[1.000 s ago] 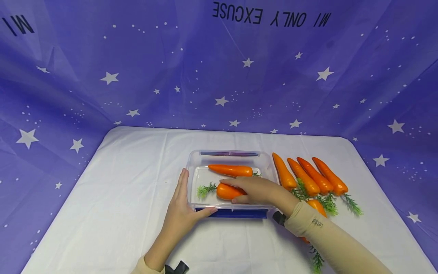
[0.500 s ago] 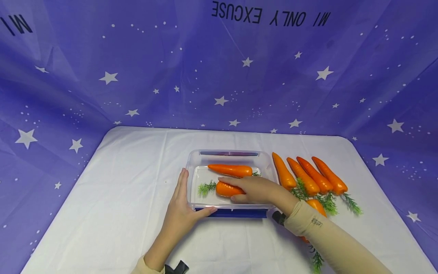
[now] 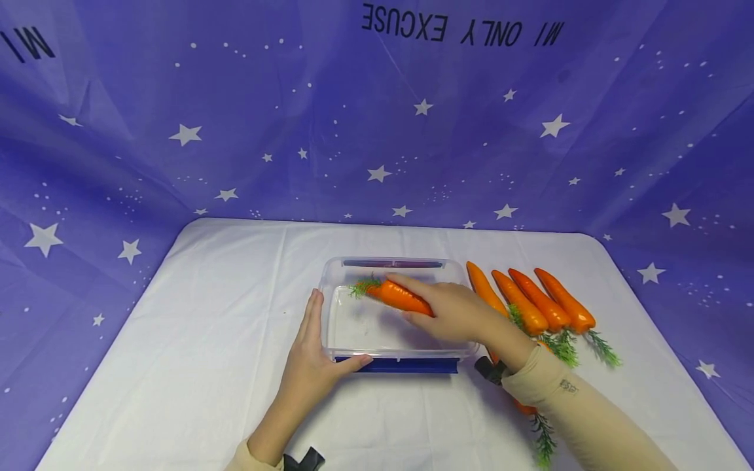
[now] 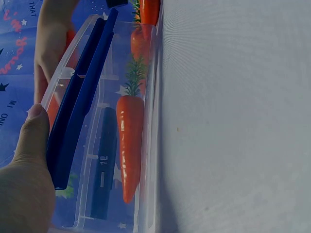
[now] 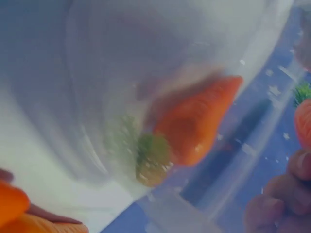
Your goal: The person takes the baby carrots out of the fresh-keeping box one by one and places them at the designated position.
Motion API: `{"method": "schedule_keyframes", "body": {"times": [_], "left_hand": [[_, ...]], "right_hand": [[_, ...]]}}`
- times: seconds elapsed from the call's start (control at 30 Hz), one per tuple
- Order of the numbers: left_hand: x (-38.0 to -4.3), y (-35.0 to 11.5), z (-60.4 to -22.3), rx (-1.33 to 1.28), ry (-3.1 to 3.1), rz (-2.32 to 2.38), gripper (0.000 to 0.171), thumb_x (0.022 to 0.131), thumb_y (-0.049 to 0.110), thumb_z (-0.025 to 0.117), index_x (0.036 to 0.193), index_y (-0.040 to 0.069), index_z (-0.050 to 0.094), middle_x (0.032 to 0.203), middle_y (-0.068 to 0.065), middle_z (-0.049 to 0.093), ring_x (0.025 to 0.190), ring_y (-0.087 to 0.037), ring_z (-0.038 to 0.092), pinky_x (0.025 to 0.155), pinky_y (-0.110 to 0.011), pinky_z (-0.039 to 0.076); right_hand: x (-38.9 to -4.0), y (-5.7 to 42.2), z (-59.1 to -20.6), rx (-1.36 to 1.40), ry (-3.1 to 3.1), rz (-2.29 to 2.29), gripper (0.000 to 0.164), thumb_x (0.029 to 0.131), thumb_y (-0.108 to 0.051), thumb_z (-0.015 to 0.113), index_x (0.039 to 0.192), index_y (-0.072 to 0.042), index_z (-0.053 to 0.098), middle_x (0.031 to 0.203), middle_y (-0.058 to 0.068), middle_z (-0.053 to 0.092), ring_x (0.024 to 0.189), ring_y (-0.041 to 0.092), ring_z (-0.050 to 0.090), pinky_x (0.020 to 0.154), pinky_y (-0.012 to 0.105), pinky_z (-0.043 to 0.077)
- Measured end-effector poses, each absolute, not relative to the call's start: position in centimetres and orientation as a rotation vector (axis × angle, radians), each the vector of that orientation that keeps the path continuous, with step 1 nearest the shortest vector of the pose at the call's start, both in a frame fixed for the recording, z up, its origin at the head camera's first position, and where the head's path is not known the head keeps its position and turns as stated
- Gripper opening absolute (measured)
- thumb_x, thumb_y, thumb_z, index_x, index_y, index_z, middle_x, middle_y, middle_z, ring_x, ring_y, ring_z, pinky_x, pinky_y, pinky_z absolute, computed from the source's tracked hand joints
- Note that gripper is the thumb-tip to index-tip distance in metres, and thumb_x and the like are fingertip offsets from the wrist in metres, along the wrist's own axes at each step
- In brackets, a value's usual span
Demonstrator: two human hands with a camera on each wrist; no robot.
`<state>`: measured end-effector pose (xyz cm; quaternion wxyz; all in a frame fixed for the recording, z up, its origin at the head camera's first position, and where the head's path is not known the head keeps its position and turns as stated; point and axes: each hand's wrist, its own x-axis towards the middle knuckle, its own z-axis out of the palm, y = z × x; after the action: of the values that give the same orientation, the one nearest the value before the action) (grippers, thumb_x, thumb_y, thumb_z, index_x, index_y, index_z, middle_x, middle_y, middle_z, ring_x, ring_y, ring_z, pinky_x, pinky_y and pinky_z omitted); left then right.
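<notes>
My right hand (image 3: 456, 311) grips an orange carrot (image 3: 403, 296) with a green leafy top, held over the clear plastic container (image 3: 389, 354). The leaves point left. A second carrot (image 4: 130, 145) lies inside along the far wall; in the head view the held carrot mostly covers it. My left hand (image 3: 312, 363) rests on the container's near left corner, its fingers straight against the left wall. The thumb lies along the front rim by the blue latch (image 3: 406, 366). In the right wrist view, fingertips (image 5: 267, 211) curl beside the held carrot.
Several carrots (image 3: 567, 304) lie in a slanted row right of the container, with leafy tops toward me. Another carrot (image 3: 524, 407) is partly hidden under the right forearm. A white cloth (image 3: 206, 366) covers the table; a purple starry curtain (image 3: 283, 131) surrounds its back and sides.
The held carrot has risen from the container's floor and moved toward the far wall, over the second carrot. My right hand moved with it; the left hand stayed in place.
</notes>
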<state>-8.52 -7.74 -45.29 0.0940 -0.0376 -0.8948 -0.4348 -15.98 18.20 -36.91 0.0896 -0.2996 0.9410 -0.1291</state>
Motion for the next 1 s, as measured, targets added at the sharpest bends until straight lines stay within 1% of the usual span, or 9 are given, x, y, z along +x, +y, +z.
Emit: {"method": "schedule_keyframes", "body": {"times": [0.13, 0.23, 0.57, 0.63, 0.77, 0.83, 0.87, 0.93, 1.0], "left_hand": [[-8.5, -7.8, -45.3, -0.101, -2.661, -1.301, 0.138, 0.057, 0.072, 0.082, 0.161, 0.018, 0.01, 0.168, -0.002, 0.014, 0.152, -0.025, 0.023, 0.12, -0.05, 0.03], [-8.6, -7.8, -45.3, -0.098, -2.66, -1.302, 0.138, 0.057, 0.072, 0.083, 0.161, 0.018, 0.01, 0.168, -0.002, 0.014, 0.152, -0.025, 0.023, 0.12, -0.05, 0.03], [-8.5, -7.7, -45.4, -0.105, -2.654, -1.3, 0.137, 0.058, 0.071, 0.083, 0.161, 0.017, 0.012, 0.168, 0.0, 0.014, 0.152, -0.023, 0.023, 0.12, -0.05, 0.031], [-8.5, -7.7, -45.3, -0.106, -2.653, -1.3, 0.137, 0.058, 0.071, 0.083, 0.161, 0.017, 0.011, 0.168, -0.002, 0.015, 0.152, -0.023, 0.023, 0.12, -0.05, 0.031], [-8.5, -7.7, -45.3, -0.106, -2.657, -1.299, 0.137, 0.058, 0.072, 0.083, 0.161, 0.018, 0.011, 0.168, -0.003, 0.015, 0.152, -0.023, 0.023, 0.12, -0.05, 0.03], [-8.5, -7.7, -45.3, -0.104, -2.659, -1.301, 0.137, 0.058, 0.072, 0.082, 0.161, 0.019, 0.01, 0.168, -0.002, 0.015, 0.152, -0.023, 0.023, 0.12, -0.051, 0.03], [-8.5, -7.7, -45.3, -0.102, -2.66, -1.304, 0.137, 0.058, 0.072, 0.082, 0.161, 0.02, 0.009, 0.168, -0.001, 0.014, 0.152, -0.023, 0.023, 0.12, -0.051, 0.03], [-8.4, -7.7, -45.2, -0.102, -2.658, -1.308, 0.136, 0.058, 0.072, 0.082, 0.161, 0.02, 0.009, 0.168, -0.001, 0.014, 0.152, -0.024, 0.023, 0.119, -0.052, 0.031], [-8.4, -7.7, -45.2, -0.099, -2.658, -1.312, 0.136, 0.058, 0.072, 0.082, 0.161, 0.021, 0.009, 0.168, 0.001, 0.013, 0.152, -0.024, 0.023, 0.119, -0.052, 0.031]], "right_hand": [[-15.5, 18.7, -36.0, -0.866, 2.832, -0.409, 0.07, 0.097, -0.052, 0.056, 0.153, -0.055, 0.014, 0.104, -0.003, 0.07, 0.072, 0.012, 0.058, 0.069, 0.033, 0.052], [-15.1, 19.2, -35.5, -0.816, 2.855, -0.468, 0.07, 0.096, -0.052, 0.057, 0.153, -0.055, 0.015, 0.081, -0.007, 0.063, 0.064, 0.01, 0.054, 0.062, 0.029, 0.047], [-13.0, 22.4, -34.2, -0.505, 2.942, -0.561, 0.067, 0.094, -0.067, 0.048, 0.15, -0.059, 0.013, 0.071, 0.0, 0.055, 0.05, 0.015, 0.048, 0.047, 0.029, 0.041], [-12.5, 23.4, -34.1, -0.466, 2.969, -0.536, 0.068, 0.094, -0.068, 0.046, 0.152, -0.057, 0.012, 0.071, -0.001, 0.055, 0.05, 0.014, 0.047, 0.046, 0.029, 0.04], [-11.3, 25.5, -34.3, -0.374, 3.007, -0.479, 0.071, 0.096, -0.066, 0.045, 0.155, -0.051, 0.01, 0.06, 0.0, 0.049, 0.045, 0.015, 0.042, 0.044, 0.03, 0.037], [-10.9, 26.5, -34.6, -0.33, 3.011, -0.462, 0.072, 0.096, -0.064, 0.046, 0.156, -0.049, 0.008, 0.059, -0.001, 0.05, 0.045, 0.015, 0.042, 0.044, 0.03, 0.037], [-10.7, 27.0, -34.8, -0.307, 3.009, -0.452, 0.073, 0.096, -0.064, 0.045, 0.156, -0.048, 0.006, 0.065, 0.002, 0.057, 0.045, 0.016, 0.043, 0.044, 0.029, 0.038], [-10.3, 28.1, -35.1, -0.296, 3.02, -0.453, 0.075, 0.097, -0.062, 0.047, 0.157, -0.045, 0.006, 0.091, 0.01, 0.07, 0.053, 0.018, 0.052, 0.047, 0.033, 0.046], [-10.0, 29.2, -35.5, -0.27, 3.019, -0.459, 0.076, 0.097, -0.062, 0.047, 0.158, -0.044, 0.004, 0.108, 0.015, 0.069, 0.059, 0.019, 0.056, 0.05, 0.036, 0.05]]}}
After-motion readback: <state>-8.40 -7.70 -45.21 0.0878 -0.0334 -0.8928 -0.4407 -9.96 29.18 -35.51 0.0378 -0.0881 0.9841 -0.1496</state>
